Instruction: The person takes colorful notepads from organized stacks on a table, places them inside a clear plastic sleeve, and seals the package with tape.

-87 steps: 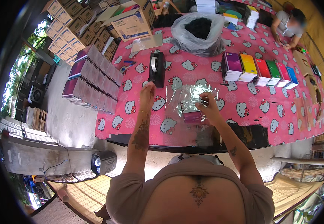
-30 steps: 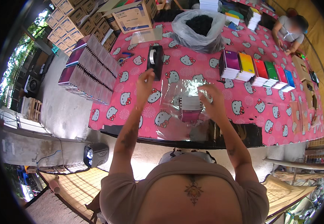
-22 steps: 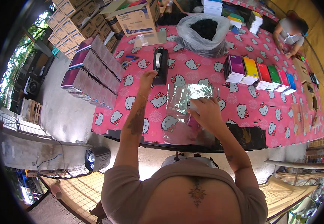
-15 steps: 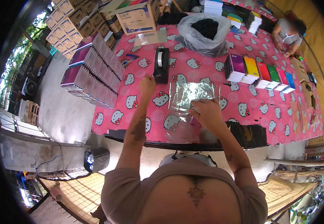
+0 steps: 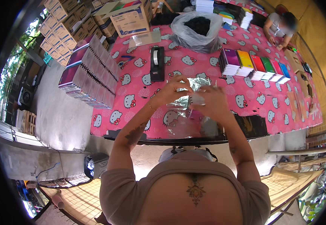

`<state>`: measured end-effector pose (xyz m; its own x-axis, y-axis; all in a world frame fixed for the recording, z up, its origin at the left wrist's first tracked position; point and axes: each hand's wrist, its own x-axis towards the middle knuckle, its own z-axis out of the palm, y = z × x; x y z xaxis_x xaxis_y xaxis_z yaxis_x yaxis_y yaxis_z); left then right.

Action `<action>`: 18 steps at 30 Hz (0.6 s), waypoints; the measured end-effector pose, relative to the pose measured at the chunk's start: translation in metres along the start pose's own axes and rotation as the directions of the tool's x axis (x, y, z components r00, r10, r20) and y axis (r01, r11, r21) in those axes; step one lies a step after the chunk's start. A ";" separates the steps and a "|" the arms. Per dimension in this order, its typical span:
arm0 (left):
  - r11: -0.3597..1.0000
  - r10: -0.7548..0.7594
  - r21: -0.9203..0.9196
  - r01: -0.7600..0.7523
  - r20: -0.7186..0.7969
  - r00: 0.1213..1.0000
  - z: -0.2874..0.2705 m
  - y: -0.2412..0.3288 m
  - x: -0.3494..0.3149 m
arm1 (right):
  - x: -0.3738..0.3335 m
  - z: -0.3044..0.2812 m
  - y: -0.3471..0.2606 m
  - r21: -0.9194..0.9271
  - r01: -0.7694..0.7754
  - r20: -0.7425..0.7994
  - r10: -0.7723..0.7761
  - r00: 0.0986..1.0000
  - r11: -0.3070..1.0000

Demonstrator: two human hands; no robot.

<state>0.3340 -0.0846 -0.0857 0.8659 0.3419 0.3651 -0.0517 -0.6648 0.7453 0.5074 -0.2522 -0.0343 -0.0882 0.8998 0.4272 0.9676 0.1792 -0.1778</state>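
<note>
A shiny clear plastic sheet (image 5: 178, 104) lies in front of me near the table's front edge, with glare across it. My left hand (image 5: 175, 90) is over its far left part, fingers curled and tips together. Whatever is between those fingertips is too small to make out. My right hand (image 5: 211, 102) is closed on a folded, whitish part of the plastic, close beside the left fingertips. Beyond my left hand stands a black tape dispenser (image 5: 157, 71) with a pale tape roll (image 5: 155, 57); neither hand touches it.
Tall stacks of spiral notebooks (image 5: 91, 77) stand on the left. Rows of coloured notebooks (image 5: 256, 67) are to the right. A plastic bag of black coils (image 5: 196, 32), pliers (image 5: 127, 59) and a cardboard box (image 5: 131, 20) lie farther back. Another person (image 5: 281, 28) works at far right.
My left hand has moved from beside the tape dispenser to the right and nearer, over the plastic. My right hand has lifted and gathered the plastic. The view has shifted slightly.
</note>
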 end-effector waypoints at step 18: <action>0.973 -0.140 0.143 0.182 -0.260 0.955 0.075 -0.006 0.041 | -0.068 0.086 0.089 0.747 0.018 -0.028 0.003 1.000 0.664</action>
<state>0.4073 -0.1168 -0.1173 0.7053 0.5925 0.3892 0.1783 -0.6796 0.7116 0.5793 -0.2628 -0.1555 -0.0785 0.8891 0.4509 0.4645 0.4328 -0.7726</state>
